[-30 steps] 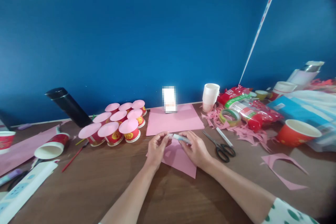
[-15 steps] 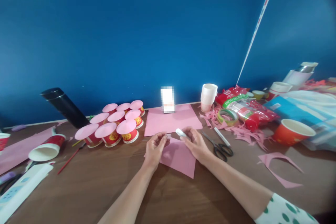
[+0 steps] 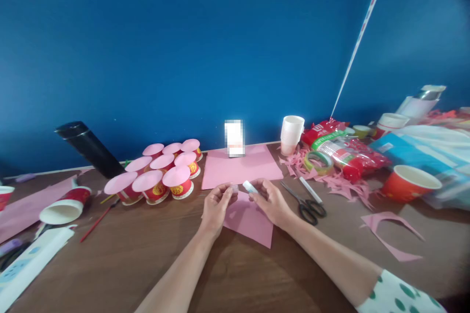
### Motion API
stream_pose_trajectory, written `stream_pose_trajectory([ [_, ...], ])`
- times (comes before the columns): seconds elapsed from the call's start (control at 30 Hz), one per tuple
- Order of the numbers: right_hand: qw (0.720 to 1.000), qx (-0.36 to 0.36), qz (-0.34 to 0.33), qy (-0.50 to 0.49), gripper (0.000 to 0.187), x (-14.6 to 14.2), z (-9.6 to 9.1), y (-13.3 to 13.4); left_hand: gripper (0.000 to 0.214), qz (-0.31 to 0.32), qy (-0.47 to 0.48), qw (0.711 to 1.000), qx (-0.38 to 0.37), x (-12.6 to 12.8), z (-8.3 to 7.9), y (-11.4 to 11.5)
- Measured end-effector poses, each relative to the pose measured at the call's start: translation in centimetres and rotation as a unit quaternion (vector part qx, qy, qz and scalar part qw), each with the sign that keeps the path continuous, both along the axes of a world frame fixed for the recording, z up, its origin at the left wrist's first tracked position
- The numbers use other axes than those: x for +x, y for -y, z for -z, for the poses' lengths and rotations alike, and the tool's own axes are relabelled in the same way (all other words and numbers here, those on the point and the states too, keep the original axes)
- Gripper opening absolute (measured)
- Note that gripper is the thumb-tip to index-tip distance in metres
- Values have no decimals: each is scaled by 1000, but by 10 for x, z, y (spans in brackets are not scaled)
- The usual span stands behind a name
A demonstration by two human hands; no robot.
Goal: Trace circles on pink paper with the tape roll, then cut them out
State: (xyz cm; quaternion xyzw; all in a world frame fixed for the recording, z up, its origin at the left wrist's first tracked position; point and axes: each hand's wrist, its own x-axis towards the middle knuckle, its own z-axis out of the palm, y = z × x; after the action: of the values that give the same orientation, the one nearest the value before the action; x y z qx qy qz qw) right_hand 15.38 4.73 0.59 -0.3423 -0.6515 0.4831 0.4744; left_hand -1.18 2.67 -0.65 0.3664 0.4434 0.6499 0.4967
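Between the thumb and fingers of my left hand (image 3: 216, 208) is a small translucent cap (image 3: 235, 188). My right hand (image 3: 270, 204) grips a white glue stick (image 3: 250, 187), its end angled up toward the cap. A short gap separates the two. Beneath both hands lies a pink paper sheet (image 3: 253, 231), its left part covered by my left hand. Just right of my right hand are black-handled scissors (image 3: 310, 211) and a white marker (image 3: 310, 190).
Several red paper cups topped with pink paper discs (image 3: 178, 176) stand at left, near a black flask (image 3: 91, 149). Pink sheets (image 3: 238, 173) lie behind my hands. Stacked white cups (image 3: 292, 134), a tape roll (image 3: 318, 162), a red packet (image 3: 348, 151) and an orange cup (image 3: 409, 185) sit at right.
The glue stick's end has tipped slightly left, toward the cap. Both hands stay in nearly the same place over the pink sheet.
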Motion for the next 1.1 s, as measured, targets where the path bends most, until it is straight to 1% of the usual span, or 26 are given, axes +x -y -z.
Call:
stream_pose_trajectory([
  [0.07,998,46,8,33,20,-1,0,2,29,-3,5,1000,1,0,0,-1],
  [0.13,995,77,15,59,20,-1,-1,4,30,-4,8,1000,1,0,0,0],
  [0.23,992,94,21,82,20,-1,-2,5,30,0,2,1000,-1,0,0,0],
  [0.4,985,125,23,118,19,1,-5,6,29,11,-34,999,3,2,-3,3],
  [0.57,975,159,39,148,18,1,-6,6,30,11,-58,998,11,3,-4,3],
  [0.73,977,155,37,143,19,1,-2,5,30,9,-77,997,12,3,-4,3],
  [0.87,982,134,34,131,21,-1,0,6,28,25,-95,995,11,1,-2,5],
  [1.0,982,131,33,129,21,0,0,6,26,47,-103,994,1,1,-1,5],
  [1.1,983,123,22,137,21,0,-2,4,26,56,-137,989,6,3,-1,4],
])
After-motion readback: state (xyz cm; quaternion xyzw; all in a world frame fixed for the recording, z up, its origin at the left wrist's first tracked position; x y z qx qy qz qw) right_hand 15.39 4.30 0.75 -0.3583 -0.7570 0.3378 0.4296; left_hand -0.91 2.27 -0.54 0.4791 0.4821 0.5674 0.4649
